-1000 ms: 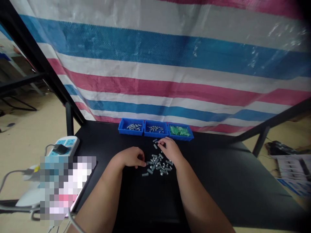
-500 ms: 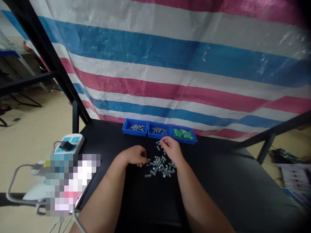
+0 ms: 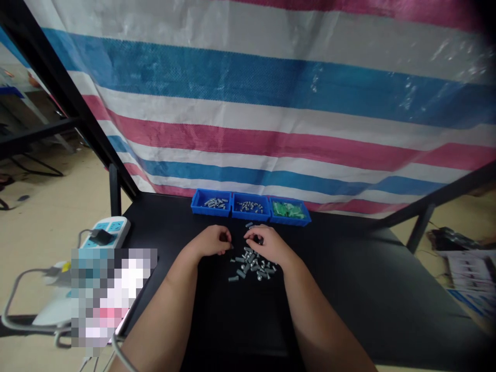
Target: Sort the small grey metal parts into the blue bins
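A pile of small grey metal screws point(image 3: 253, 264) lies on the black table point(image 3: 349, 289). My left hand point(image 3: 211, 241) is curled at the pile's left edge, fingertips pinched on a small piece I cannot make out. My right hand point(image 3: 267, 243) rests over the top of the pile, thumb and forefinger pinched on a small screw. Behind the pile stand three blue trays in a row: the left tray point(image 3: 211, 202) and the middle tray point(image 3: 250, 206) hold grey screws, the right tray point(image 3: 290, 211) holds green parts.
A striped blue, pink and white tarpaulin point(image 3: 271, 103) hangs behind the table. A white and blue power strip point(image 3: 104, 232) with a black plug sits off the table's left edge. Black frame bars point(image 3: 70, 103) rise at the left and right.
My left hand has moved up and a little right from the pile's lower left. My right hand has drawn back from the trays toward the pile, so both hands now sit close together.
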Tool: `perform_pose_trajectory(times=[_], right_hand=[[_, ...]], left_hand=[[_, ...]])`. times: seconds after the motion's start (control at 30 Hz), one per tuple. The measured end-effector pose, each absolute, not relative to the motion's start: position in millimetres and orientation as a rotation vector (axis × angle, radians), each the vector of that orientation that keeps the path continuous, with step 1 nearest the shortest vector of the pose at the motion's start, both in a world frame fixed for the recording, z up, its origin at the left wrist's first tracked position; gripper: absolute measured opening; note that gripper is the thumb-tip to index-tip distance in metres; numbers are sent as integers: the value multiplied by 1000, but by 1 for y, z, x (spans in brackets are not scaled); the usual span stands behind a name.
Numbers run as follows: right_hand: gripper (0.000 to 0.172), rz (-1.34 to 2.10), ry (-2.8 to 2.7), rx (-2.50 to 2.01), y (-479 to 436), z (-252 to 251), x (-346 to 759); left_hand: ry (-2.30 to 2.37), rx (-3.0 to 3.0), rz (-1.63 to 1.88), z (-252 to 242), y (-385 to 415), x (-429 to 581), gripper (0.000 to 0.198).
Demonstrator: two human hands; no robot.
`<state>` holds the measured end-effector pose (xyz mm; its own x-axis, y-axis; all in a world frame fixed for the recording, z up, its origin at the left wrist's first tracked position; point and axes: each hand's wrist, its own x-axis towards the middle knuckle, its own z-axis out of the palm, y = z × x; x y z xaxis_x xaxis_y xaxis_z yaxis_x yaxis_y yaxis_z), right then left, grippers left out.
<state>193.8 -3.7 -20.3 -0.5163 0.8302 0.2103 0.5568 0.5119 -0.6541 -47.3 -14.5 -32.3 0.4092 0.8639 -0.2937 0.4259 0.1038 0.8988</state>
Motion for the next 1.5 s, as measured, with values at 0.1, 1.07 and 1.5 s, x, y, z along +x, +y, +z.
perform_pose_trajectory(times=[0.1,1.07,1.5], right_hand=[[14,795,-2310,-1118,-7,-14,196],[9,870,-2170,-1206,-13,-9,197],[5,856,-1707,-1252,7,-37,198]], left_hand=[[1241,1478,681,-40,-9,-47,23],[1077,839,1475,-38,6,-42,43],[1270,1406,955,-38,-3,-43,26]])
